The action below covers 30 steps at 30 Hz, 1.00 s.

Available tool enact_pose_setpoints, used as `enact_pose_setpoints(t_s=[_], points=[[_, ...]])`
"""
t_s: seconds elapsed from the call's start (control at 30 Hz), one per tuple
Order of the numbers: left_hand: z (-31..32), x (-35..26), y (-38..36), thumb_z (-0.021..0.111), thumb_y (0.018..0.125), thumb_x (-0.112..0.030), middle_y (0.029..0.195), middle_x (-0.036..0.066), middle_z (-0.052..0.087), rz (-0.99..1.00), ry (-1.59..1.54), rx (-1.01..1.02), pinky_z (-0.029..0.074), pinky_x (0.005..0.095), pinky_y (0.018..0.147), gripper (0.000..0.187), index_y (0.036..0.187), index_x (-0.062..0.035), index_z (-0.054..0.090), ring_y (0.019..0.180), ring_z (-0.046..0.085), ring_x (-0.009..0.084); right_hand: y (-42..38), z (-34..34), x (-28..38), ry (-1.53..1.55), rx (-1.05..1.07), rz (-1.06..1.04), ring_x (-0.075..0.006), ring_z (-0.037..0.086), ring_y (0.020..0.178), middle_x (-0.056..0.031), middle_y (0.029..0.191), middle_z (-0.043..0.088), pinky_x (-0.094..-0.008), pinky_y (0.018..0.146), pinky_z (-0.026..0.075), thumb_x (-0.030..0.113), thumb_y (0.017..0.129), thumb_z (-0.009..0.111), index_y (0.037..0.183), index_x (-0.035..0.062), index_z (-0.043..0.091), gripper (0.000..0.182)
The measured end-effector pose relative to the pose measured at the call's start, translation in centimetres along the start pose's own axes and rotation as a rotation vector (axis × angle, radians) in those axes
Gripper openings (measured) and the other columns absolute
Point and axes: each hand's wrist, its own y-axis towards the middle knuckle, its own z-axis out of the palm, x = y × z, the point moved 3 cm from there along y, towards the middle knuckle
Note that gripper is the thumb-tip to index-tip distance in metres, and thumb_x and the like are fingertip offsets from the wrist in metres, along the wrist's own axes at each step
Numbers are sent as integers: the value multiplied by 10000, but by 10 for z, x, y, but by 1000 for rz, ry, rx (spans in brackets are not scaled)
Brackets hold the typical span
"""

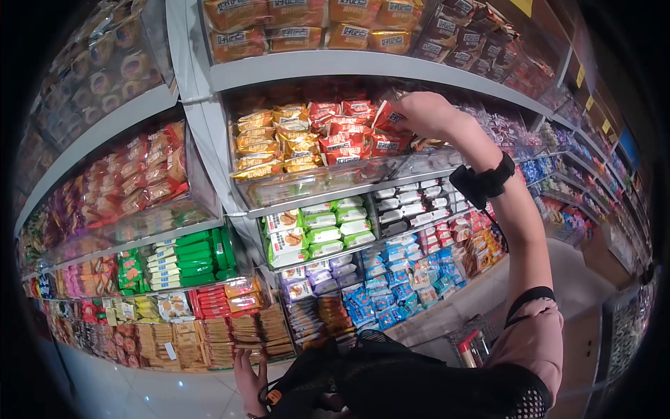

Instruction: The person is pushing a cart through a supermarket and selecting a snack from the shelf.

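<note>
My right hand [423, 114] is raised to a shelf at chest height, its fingers closed on a red snack packet [388, 120] at the right end of a row of red packets [343, 138]. Yellow packets [276, 143] lie to their left behind a clear plastic shelf front [314, 183]. A black band [481, 181] wraps that wrist. My left hand [250, 383] hangs low at the bottom of the view, fingers curled on the handle of a black mesh bag [391, 380].
Grey shelves [349, 64] packed with snack packets run left and right. Green-and-white packets [324, 229] and blue packets [391, 279] fill lower shelves. A shopping cart [474, 346] stands lower right on the pale tiled floor [139, 394]. The aisle stretches away to the right.
</note>
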Motion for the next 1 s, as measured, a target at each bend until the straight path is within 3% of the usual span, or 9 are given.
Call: enact_pose_setpoints(t_s=[0.2, 0.27, 0.3, 0.43, 0.5, 0.6, 0.77, 0.9, 1.0], points=[[1, 1, -2, 670, 744, -146, 1125, 201, 510, -21, 18, 15, 421, 413, 856, 365, 1035, 20, 525, 1030, 495, 378, 9, 11, 21, -191, 26, -108, -318, 604, 777, -157, 814, 615, -394, 697, 483, 99, 776, 543, 882, 27, 611, 145], [-1, -1, -3, 672, 740, -145, 1122, 198, 512, -28, 23, 3, 422, 410, 855, 364, 1032, 18, 527, 1026, 497, 375, 9, 8, 17, 42, 112, -92, -310, 606, 776, -149, 832, 618, -394, 717, 479, 112, 799, 512, 929, 53, 622, 180], [-1, -2, -3, 675, 737, -144, 1119, 195, 514, -30, 27, -6, 424, 407, 854, 362, 1028, 16, 529, 1023, 499, 372, 8, 5, 16, 118, 201, -36, -311, 600, 790, -144, 844, 618, -396, 733, 470, 146, 825, 493, 996, 82, 615, 220], [4, 5, -4, 673, 737, -143, 1106, 192, 518, -18, 53, 24, 425, 406, 850, 357, 1025, 12, 529, 1011, 502, 373, 5, -11, 19, 233, 195, -114, -331, 587, 892, -174, 898, 625, -404, 763, 463, 244, 842, 498, 933, 31, 630, 266], [4, 3, 0, 671, 739, -144, 1087, 190, 524, 10, 30, 43, 427, 408, 835, 356, 1025, 10, 524, 991, 508, 372, 17, -27, 13, 320, 135, 115, -311, 588, 833, -158, 867, 615, -363, 762, 459, 278, 886, 490, 1046, 49, 599, 300], [-2, -5, 8, 669, 739, -139, 1073, 190, 526, 62, 20, 38, 426, 409, 819, 361, 1030, 10, 516, 974, 511, 370, 39, -15, 19, 384, -46, -77, -322, 591, 896, -179, 942, 628, -386, 789, 458, 376, 872, 486, 1026, 56, 627, 382], [-3, 3, 5, 673, 728, -135, 1037, 184, 538, 27, -7, 18, 425, 408, 811, 360, 1020, 4, 516, 957, 514, 368, 70, 9, 34, 451, 73, -187, -328, 579, 923, -183, 996, 611, -374, 806, 451, 215, 860, 537, 1089, 29, 580, 298], [-1, 17, -9, 682, 716, -146, 1002, 170, 553, -24, 0, 19, 430, 405, 802, 357, 1001, -2, 522, 942, 520, 359, 78, 12, 34, 382, -3, -204, -336, 577, 923, -184, 979, 613, -376, 802, 450, 203, 868, 522, 1095, 28, 573, 291], [4, 31, -15, 687, 711, -153, 997, 165, 558, -54, -1, 47, 435, 402, 794, 362, 1000, -6, 526, 935, 525, 354, 79, 12, 30, 306, -30, -89, -334, 578, 920, -189, 981, 612, -364, 805, 447, 210, 880, 500, 1106, 26, 563, 298]])
